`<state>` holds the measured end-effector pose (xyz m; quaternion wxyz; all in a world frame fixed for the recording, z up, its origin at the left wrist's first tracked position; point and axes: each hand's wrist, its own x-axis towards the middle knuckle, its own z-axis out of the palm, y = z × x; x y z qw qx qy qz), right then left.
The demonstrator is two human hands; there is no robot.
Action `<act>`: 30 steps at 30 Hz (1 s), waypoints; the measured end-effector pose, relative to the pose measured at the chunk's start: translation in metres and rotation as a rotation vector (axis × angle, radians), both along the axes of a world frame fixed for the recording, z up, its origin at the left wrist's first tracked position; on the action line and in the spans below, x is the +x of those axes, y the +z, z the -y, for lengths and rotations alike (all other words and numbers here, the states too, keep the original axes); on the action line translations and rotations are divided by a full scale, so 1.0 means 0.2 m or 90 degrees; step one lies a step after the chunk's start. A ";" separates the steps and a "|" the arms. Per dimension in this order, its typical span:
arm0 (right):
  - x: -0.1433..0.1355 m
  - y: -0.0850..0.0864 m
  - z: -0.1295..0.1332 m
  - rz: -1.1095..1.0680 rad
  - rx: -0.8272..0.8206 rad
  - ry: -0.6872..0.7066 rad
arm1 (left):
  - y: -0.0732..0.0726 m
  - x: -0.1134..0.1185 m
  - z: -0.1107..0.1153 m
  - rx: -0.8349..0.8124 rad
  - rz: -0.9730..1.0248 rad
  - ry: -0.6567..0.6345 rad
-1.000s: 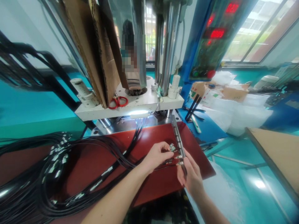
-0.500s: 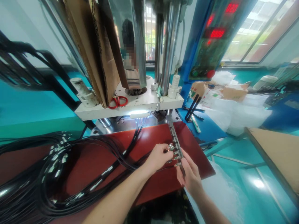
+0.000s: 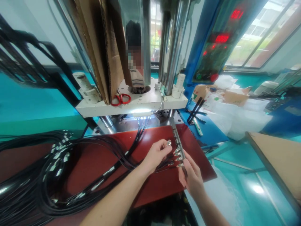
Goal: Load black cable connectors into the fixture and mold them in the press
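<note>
Between the thumb and fingers of my left hand (image 3: 160, 152) is a small metal cable connector (image 3: 168, 143), held just left of a long metal bar. My right hand (image 3: 191, 171) grips the near end of this slotted bar (image 3: 178, 138), which slants away toward the press. Several more metal connectors (image 3: 179, 157) sit along the bar's left edge near my right fingers. Thin black cables (image 3: 164, 164) run from there to the left, partly hidden under my left hand and forearm.
A reddish-brown board (image 3: 113, 182) carries a large coil of black cables (image 3: 44, 185). Behind it stands a press with a white plate (image 3: 152, 102), red-handled scissors (image 3: 121, 99) and a lit lamp (image 3: 141, 113). A cutter knife (image 3: 198, 127) lies on the blue surface (image 3: 211, 135) at right.
My left hand has moved slightly left, away from the bar, with a connector in its fingers. Fewer connectors sit along the bar. My right hand still holds it, and the panel's red digits differ.
</note>
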<state>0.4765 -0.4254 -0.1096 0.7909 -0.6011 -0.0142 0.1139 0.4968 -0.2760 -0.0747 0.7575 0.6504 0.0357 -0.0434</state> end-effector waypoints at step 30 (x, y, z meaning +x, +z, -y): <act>0.00 -0.03 0.03 0.001 0.026 0.063 | 0.02 0.04 0.01 0.108 -0.042 -0.063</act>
